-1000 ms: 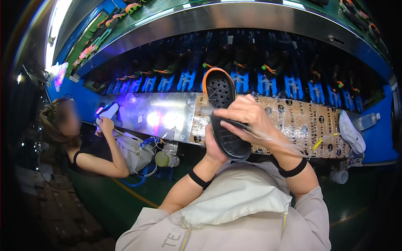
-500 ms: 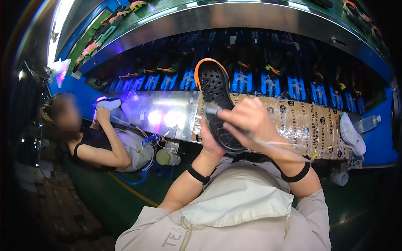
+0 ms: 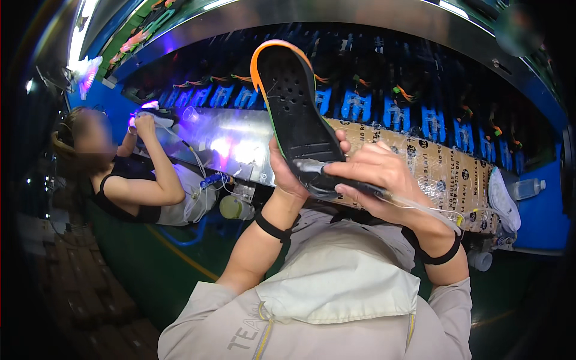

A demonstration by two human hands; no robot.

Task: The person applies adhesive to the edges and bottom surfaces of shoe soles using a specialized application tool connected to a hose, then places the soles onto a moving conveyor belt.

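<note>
A black shoe sole [image 3: 294,114] with an orange and green edge tilts above the bench, its inner side up and its holed end pointing away from me. My left hand [image 3: 286,171] is closed round its near part, with fingertips showing at the right edge. In my right hand [image 3: 384,175] is a brush [image 3: 313,167] with a dark handle and a pale head, pinched between fingers and thumb. The head touches the sole's inner face close to its near end. A thin clear tube [image 3: 423,211] runs from the handle along my right forearm.
Printed cardboard [image 3: 414,180] covers the bench beside a bare metal plate [image 3: 240,135]. Behind stands a row of blue holders [image 3: 357,107] with dark shoe parts. At right lie a white sole [image 3: 503,201] and a clear bottle [image 3: 529,189]. A co-worker [image 3: 141,180] sits at left.
The brush has gone from the middle of the sole to its near end. The sole has shifted up and left in view, and my left fingertips now show on its right edge.
</note>
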